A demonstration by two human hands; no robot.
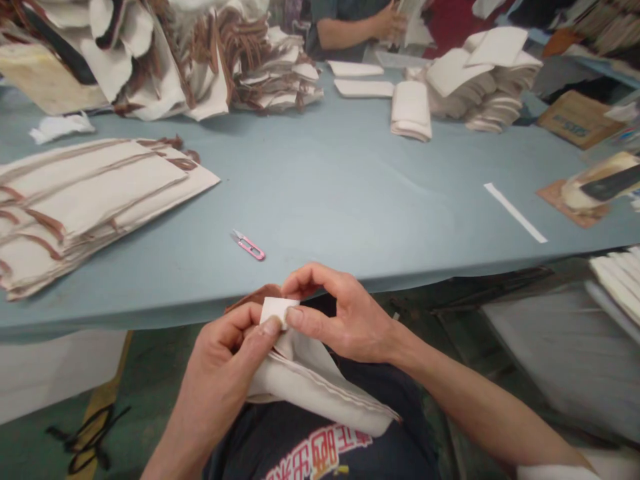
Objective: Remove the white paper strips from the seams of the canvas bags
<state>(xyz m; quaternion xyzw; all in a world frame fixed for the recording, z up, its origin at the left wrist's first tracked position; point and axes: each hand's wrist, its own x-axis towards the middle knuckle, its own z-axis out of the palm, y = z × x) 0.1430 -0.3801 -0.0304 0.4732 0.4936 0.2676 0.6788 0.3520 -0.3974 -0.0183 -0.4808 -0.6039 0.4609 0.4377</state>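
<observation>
Just in front of the table's near edge, my left hand (227, 357) pinches a small white square piece (274, 308) between thumb and fingers. My right hand (345, 317) closes on the same piece from the right, its thumb on the right edge. Below both hands a cream fabric piece (325, 383) with a stitched brown-edged seam hangs over my lap. A bit of brown material (260, 295) shows behind my left fingers. Pink thread snips (249, 245) lie on the table beyond my hands.
The blue-green table (345, 200) holds flat cream bags (90, 200) at left, heaped cream and brown pieces (165, 60) behind them, and folded cream pieces (480, 80) at the back right. A white strip (515, 212) and a cardboard box (575, 119) lie right. A person's arm (350, 32) shows across.
</observation>
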